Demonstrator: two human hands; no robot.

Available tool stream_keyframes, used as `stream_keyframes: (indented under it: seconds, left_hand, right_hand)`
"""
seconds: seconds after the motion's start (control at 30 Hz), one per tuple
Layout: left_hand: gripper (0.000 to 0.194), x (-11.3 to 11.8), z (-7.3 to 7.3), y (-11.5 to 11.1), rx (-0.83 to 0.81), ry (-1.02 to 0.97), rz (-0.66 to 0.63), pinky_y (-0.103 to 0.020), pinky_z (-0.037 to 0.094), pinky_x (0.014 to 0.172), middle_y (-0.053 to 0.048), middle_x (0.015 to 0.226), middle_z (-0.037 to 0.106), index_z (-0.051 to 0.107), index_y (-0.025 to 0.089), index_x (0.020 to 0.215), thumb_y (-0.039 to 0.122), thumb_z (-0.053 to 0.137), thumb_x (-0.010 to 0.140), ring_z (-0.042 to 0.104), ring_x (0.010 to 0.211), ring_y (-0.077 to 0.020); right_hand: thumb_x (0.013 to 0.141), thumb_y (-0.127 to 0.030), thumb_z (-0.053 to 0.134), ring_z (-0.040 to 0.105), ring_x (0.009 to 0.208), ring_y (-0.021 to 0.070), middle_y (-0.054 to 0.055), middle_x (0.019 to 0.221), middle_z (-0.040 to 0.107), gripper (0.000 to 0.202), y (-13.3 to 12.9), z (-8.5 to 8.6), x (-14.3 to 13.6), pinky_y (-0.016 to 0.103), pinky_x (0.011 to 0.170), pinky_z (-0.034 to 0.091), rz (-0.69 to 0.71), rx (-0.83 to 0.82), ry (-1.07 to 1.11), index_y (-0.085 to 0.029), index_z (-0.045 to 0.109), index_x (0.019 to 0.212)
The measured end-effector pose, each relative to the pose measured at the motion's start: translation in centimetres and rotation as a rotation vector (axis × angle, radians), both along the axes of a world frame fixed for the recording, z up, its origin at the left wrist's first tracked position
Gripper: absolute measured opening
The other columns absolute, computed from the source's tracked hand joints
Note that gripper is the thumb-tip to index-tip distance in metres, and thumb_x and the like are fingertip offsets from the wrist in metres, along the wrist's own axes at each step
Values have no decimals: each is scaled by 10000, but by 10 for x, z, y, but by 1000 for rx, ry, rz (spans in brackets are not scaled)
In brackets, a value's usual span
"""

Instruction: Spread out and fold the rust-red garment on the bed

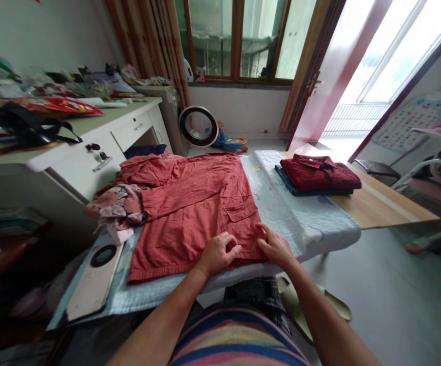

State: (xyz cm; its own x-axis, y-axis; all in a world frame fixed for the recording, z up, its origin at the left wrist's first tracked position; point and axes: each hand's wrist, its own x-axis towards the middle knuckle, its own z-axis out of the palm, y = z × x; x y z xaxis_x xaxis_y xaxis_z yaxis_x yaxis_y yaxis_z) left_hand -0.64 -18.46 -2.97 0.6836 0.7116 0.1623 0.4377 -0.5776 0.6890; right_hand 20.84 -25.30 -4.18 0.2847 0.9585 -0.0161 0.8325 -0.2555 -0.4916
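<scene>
- One floral cloth (123, 203) lies bunched against the red garment's left side.
- Red garment (182, 208): spread on the surface (281, 203), mostly left and far of the hands, near edge running left-right.
- Left hand (217, 253): curled on its near part; grip unclear.
- Right hand (277, 247): apart from the left, nearer the right edge; pinch unclear.
</scene>
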Motion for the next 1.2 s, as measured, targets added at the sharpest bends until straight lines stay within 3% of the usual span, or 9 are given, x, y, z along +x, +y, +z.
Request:
stream_keyframes:
  seconds: [0.13, 0.33, 0.47, 0.6, 0.77, 0.83, 0.93, 1.07, 1.2]
  left_hand:
    - [189, 2, 3, 20, -83, -39, 29, -271, 488, 787, -15, 850, 655, 642, 195, 823, 256, 482, 905, 620, 816, -157]
    - [249, 11, -5, 44, 184, 130, 343, -393, 411, 1067, -89, 1232, 549, 644, 205, 1066, 174, 592, 825, 537, 1198, -244]
    - [373, 15, -11, 45, 139, 215, 325, -321, 478, 967, -78, 1202, 550, 593, 226, 1214, 133, 517, 861, 602, 1102, -208]
    - [425, 15, -10, 44, 65, 232, 335, -252, 500, 867, -60, 1160, 573, 619, 232, 1180, 51, 453, 832, 641, 991, -166]
    - [373, 13, -2, 43, 162, 322, 398, -321, 495, 913, -100, 1198, 584, 634, 203, 1161, 86, 473, 846, 631, 1034, -215]
    - [358, 16, 2, 42, 331, 371, 375, -398, 467, 972, -128, 1339, 543, 635, 191, 1179, 113, 457, 878, 592, 1127, -266]
    - [365, 29, 5, 42, 487, 357, 187, -462, 360, 1104, -101, 1471, 489, 609, 190, 1243, 157, 411, 939, 483, 1298, -277]
    - [398, 47, -1, 49, 449, 380, -29, -491, 259, 1177, -85, 1488, 493, 551, 198, 1333, 321, 481, 961, 366, 1418, -267]
    - [499, 53, -12, 58, 374, 386, 40, -466, 327, 1138, -123, 1473, 505, 538, 174, 1351, 436, 554, 926, 418, 1388, -282]
  right_hand:
    - [797, -224, 474, 615, 762, 197, 5, 811, 683, 564, -1, 0, 3, 281, 701, 408, 14, -7, 20, -244, 521, 1359]
    - [837, -334, 517, 593, 726, 199, -1, 765, 644, 520, -1, 0, 1, 289, 673, 382, 17, -9, 4, -249, 526, 1350]
    - [830, -349, 547, 598, 765, 212, 8, 785, 644, 531, -1, -1, 1, 295, 683, 380, 12, -11, 1, -251, 527, 1351]
    - [830, -374, 554, 589, 751, 207, 9, 780, 644, 545, -1, -1, 1, 291, 681, 378, 16, -11, 12, -243, 524, 1358]
    - [846, -280, 468, 591, 763, 194, 21, 825, 669, 523, -2, 2, 4, 282, 689, 377, 30, 1, 93, -226, 526, 1363]
    - [831, -212, 432, 589, 758, 184, 20, 824, 671, 548, -2, 2, 6, 275, 686, 375, 48, 8, 115, -219, 519, 1372]
    - [817, -199, 450, 576, 717, 175, 9, 778, 655, 567, -3, -1, 6, 271, 672, 373, 61, 15, 98, -210, 509, 1381]
    - [829, -243, 492, 587, 731, 180, 12, 779, 658, 565, -4, -2, 4, 276, 691, 388, 75, 22, 50, -210, 497, 1392]
    - [833, -274, 523, 609, 758, 201, 29, 820, 677, 585, -5, -2, 2, 292, 700, 398, 63, -4, 2, -221, 485, 1414]
